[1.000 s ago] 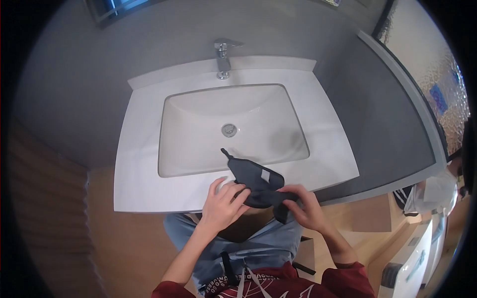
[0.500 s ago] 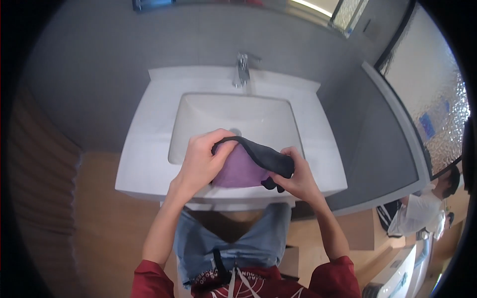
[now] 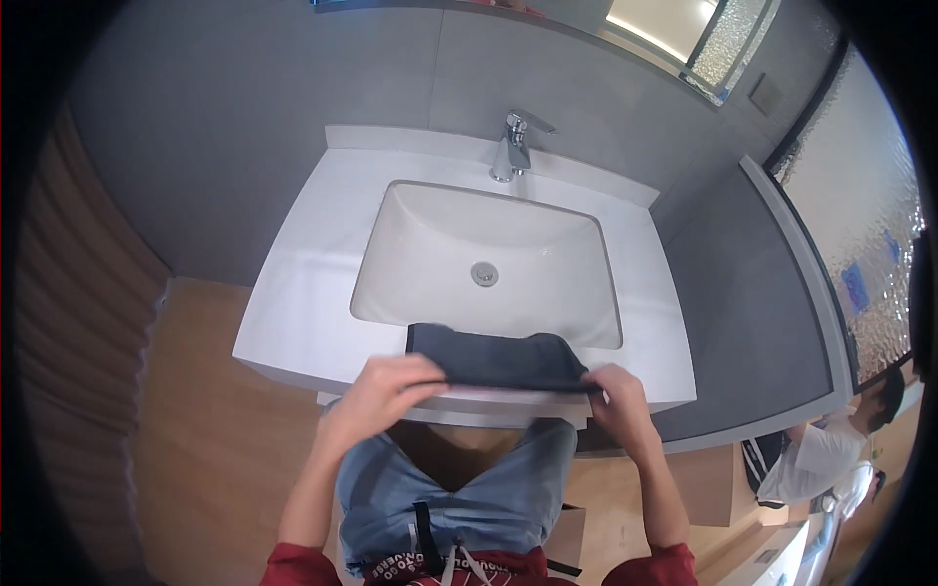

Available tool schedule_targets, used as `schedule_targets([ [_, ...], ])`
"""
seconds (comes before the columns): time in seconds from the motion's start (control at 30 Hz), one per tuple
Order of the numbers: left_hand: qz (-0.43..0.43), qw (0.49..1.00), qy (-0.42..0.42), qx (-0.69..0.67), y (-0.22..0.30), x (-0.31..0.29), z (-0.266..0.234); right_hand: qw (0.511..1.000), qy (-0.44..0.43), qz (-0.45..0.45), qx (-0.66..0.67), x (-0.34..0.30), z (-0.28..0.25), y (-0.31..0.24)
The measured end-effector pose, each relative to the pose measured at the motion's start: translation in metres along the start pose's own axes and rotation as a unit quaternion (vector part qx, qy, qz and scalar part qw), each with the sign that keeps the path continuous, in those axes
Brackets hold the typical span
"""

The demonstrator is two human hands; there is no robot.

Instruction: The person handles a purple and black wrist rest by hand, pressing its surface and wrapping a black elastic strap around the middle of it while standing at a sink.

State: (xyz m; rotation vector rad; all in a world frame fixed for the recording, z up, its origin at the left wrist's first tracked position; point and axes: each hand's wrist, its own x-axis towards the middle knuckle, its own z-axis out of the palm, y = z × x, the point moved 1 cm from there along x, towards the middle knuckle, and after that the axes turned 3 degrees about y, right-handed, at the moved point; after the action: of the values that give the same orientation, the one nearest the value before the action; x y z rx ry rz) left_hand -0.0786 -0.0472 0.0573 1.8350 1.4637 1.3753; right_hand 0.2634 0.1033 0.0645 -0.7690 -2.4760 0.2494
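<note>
Cloth [image 3: 498, 359] spans between 2 hands, long axis left-right; left hand [image 3: 386, 391] and right hand [image 3: 620, 393] each pinch 1 end, equally near

A white rectangular ceramic basin [image 3: 430, 283] is sunk in the middle of a white vanity top [image 3: 313, 293], with a round metal drain [image 3: 484, 273] at its centre. A chrome single-lever tap [image 3: 512, 146] stands at the top's back edge, against a grey tiled wall [image 3: 274, 107]
</note>
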Motion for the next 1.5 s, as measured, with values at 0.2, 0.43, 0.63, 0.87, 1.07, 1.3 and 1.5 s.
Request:
schedule_targets([
  [0.2, -0.146, 0.989, 0.01, -0.021, 0.003, -0.069, 0.008, 0.978, -0.138, -0.029, 0.156, -0.04, 0.003, -0.018],
  [0.43, -0.179, 0.981, 0.06, 0.04, 0.013, -0.059, 0.003, 0.955, -0.146, 0.106, 0.234, -0.04, -0.001, -0.032],
  [0.63, -0.134, 0.981, 0.116, 0.074, 0.047, 0.01, -0.031, 0.958, -0.073, 0.141, 0.237, 0.012, -0.03, -0.026],
  [0.87, 0.026, 0.984, 0.171, 0.035, 0.081, 0.071, -0.064, 0.921, 0.203, 0.117, 0.311, 0.073, -0.078, -0.033],
  [1.07, -0.141, 0.975, -0.133, 0.11, 0.027, 0.019, -0.024, 0.989, 0.015, 0.032, 0.143, 0.01, -0.011, 0.008],
  [1.3, -0.07, 0.994, -0.011, 0.083, -0.01, -0.05, 0.008, 0.977, -0.034, 0.066, 0.197, -0.041, 0.009, 0.008],
  [1.5, -0.106, 0.985, 0.028, 0.135, 0.011, -0.055, 0.012, 0.988, -0.034, 0.038, 0.148, -0.052, 0.003, -0.002],
])
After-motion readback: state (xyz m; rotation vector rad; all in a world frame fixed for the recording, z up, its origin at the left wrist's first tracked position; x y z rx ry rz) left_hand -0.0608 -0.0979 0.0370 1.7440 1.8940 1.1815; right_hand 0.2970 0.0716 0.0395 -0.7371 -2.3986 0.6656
